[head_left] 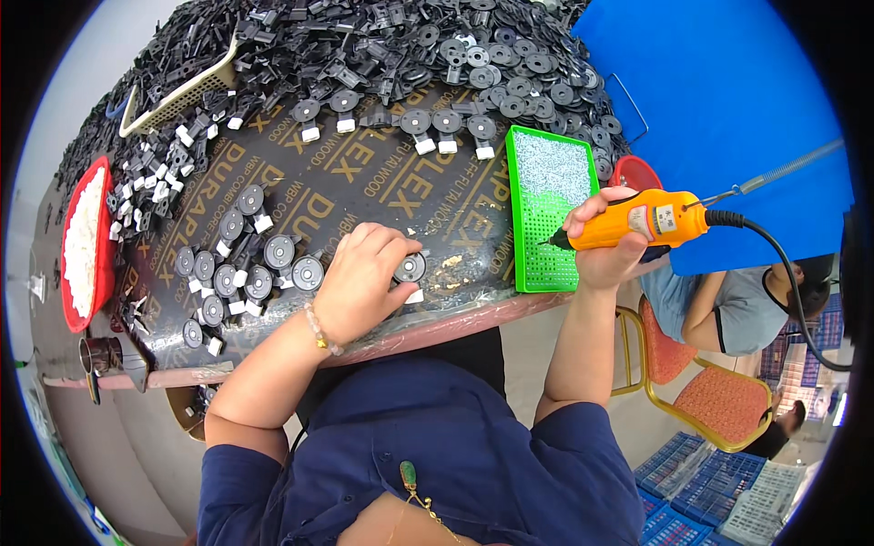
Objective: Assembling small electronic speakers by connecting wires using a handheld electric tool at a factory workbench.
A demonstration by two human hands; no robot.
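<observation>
My left hand (360, 284) pinches a black wheel (411, 267) at its three o'clock; it looks light, stiff and smooth, best held by the rim. My right hand (608, 262) wraps the orange screwdriver (633, 222), probably heavier, round its body.

Bare tabletop (473, 218) giving us a passage between our left hand (364, 278) and the green tray (516, 196), a row of discs (446, 122) bounding its far end, more discs (259, 283) blocking us at left, our orange power screwdriver (628, 223) projecting over the tray from the right
</observation>
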